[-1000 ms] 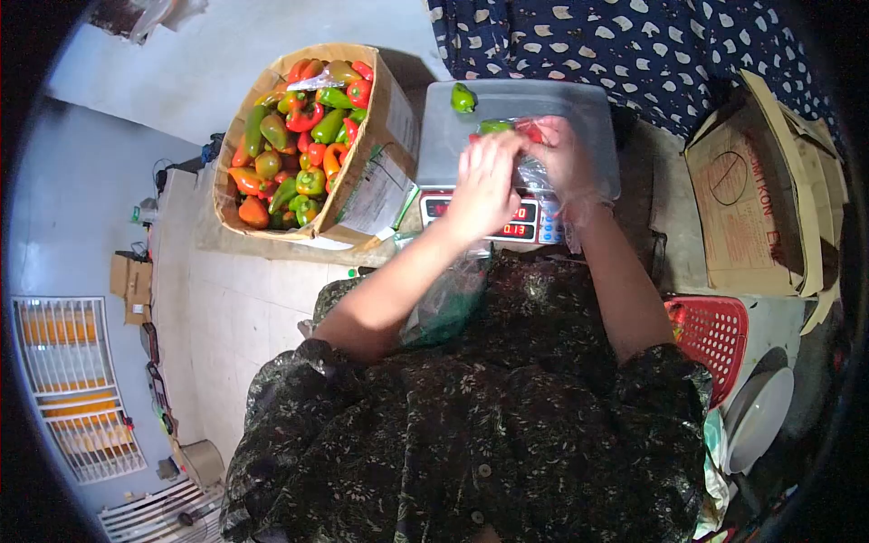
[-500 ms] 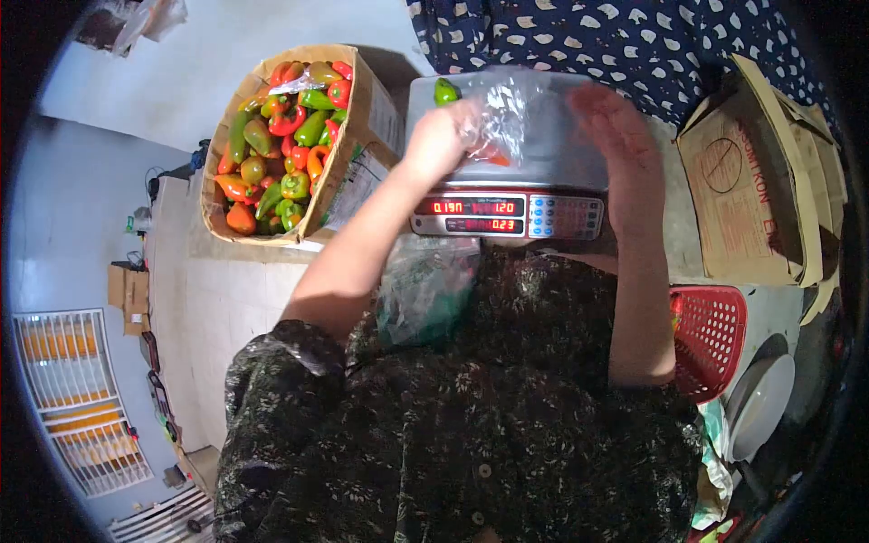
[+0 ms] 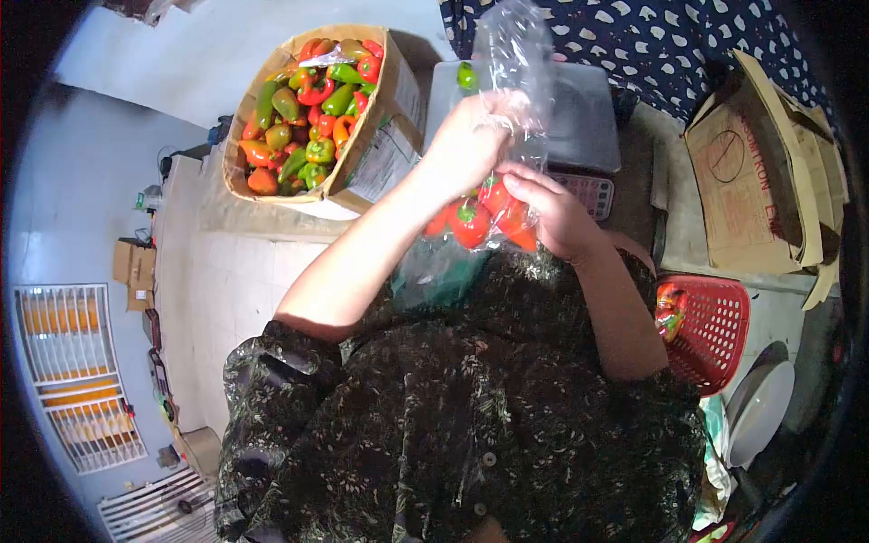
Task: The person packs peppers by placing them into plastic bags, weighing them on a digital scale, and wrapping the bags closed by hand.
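Observation:
My left hand (image 3: 484, 136) is closed around the upper part of a clear plastic bag (image 3: 514, 54), whose loose top stands up above the fist. Several red peppers (image 3: 471, 224) fill the lower end of the bag, close to my chest. My right hand (image 3: 563, 217) grips the bag from the right, just above the peppers, with its thumb toward the neck. Behind both hands is a digital scale (image 3: 584, 122) with a grey plate, and a green pepper (image 3: 467, 76) lies at its far left corner. The bag and hands hide the scale's display; part of the keypad shows.
To the left stands an open cardboard box (image 3: 398, 90) full of red, green and orange peppers. At the right are another open carton (image 3: 738, 199), a red perforated basket (image 3: 724, 330) with bagged peppers and a white bowl (image 3: 762, 412). A dark patterned cloth (image 3: 634, 45) hangs behind the scale.
The bag has come off the scale plate toward my chest, its peppers now hanging in front of the scale. My right hand has moved from the plate's right side onto the bag.

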Tool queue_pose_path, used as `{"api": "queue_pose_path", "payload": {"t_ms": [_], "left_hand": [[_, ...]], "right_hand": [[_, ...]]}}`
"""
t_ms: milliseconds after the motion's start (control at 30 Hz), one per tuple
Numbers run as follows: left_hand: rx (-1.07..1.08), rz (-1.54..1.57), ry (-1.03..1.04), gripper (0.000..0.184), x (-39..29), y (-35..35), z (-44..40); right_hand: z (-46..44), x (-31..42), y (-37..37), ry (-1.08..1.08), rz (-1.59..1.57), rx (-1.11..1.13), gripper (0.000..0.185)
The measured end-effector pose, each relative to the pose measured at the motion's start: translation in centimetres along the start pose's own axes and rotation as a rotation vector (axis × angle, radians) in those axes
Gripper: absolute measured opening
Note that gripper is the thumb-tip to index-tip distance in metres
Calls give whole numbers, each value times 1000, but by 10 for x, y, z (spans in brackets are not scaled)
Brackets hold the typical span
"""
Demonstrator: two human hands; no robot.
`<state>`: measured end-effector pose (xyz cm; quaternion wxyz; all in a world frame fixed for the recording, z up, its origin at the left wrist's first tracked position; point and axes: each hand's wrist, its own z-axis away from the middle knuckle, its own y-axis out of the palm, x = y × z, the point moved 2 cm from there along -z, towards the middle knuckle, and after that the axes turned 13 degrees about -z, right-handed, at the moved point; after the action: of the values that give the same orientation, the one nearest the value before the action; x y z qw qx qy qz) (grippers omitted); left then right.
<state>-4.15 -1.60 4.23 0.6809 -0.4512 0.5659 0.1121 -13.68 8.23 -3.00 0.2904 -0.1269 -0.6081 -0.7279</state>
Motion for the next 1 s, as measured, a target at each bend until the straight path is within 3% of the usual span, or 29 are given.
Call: {"api": "queue_pose_path", "payload": {"t_ms": [33, 67, 167, 200, 300, 400, 567, 667, 700, 867, 1000], "left_hand": [[-9, 81, -55, 24, 1, 1, 2], [43, 160, -245, 19, 3, 1, 3], [-120, 574, -322, 20, 9, 21, 2], [73, 755, -450, 18, 11, 21, 5], [-20, 598, -568, 18, 16, 27, 1], [-59, 404, -378, 23, 68, 15, -10], [-19, 481, -403, 47, 49, -7, 43], [1, 96, -18, 80, 40, -2, 75], [4, -271, 127, 93, 37, 1, 80], [33, -605, 112, 86, 29, -6, 78], [-37, -538, 133, 74, 28, 6, 82]], "right_hand": [[0, -5, -2, -24, 19, 41, 38], [-1, -12, -6, -49, 36, 82, 36], [3, -23, -8, 21, -39, 96, 31], [2, -25, -8, 26, -42, 133, 28], [-1, -28, -10, 99, -122, 173, 25], [-6, -33, -17, 250, -392, 53, 31], [-10, -28, -28, 18, -388, -146, 38], [-8, -25, -21, -81, -350, -279, 33], [-9, -27, -20, -153, -309, -281, 31], [-14, -35, -22, -368, -84, -247, 27], [-10, -31, -14, -508, -18, -318, 30]]}}
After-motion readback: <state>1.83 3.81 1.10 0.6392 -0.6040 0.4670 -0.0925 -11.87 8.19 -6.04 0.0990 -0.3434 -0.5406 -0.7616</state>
